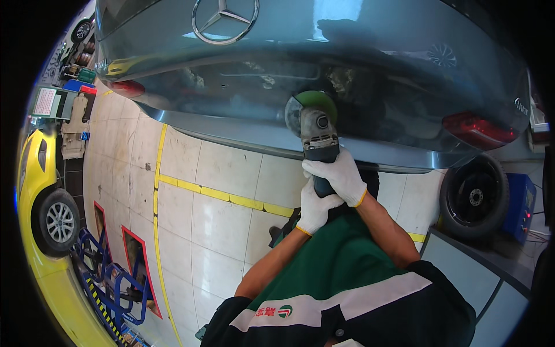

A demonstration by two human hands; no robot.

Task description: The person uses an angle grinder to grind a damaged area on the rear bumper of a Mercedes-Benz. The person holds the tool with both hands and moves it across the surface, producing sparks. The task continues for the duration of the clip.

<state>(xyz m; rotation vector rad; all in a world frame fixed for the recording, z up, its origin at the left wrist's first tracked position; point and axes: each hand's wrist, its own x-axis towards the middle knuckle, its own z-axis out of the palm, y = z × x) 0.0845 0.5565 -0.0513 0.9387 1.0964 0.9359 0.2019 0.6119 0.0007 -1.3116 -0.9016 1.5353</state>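
Observation:
An angle grinder (319, 136) with a green disc (319, 99) points away from me at the rear panel of a blue-grey car (277, 43). My right hand (341, 176), in a white knit glove, wraps around the front of its dark body. Behind it, closer to me, my left hand (316, 206) in a matching glove is closed on the tool's rear end. Bare, scraped patches (341, 80) show on the dark, dull area beside the disc. I cannot tell whether the disc touches the panel. A silver guard covers part of the disc.
The bumper (243, 136) juts out below the panel, with a red tail light (481, 132) at right. A loose wheel (475, 196) stands beside a blue machine (519, 202) and a grey cabinet (462, 272). At left are a yellow car (43, 196) and blue lift frames (124, 286).

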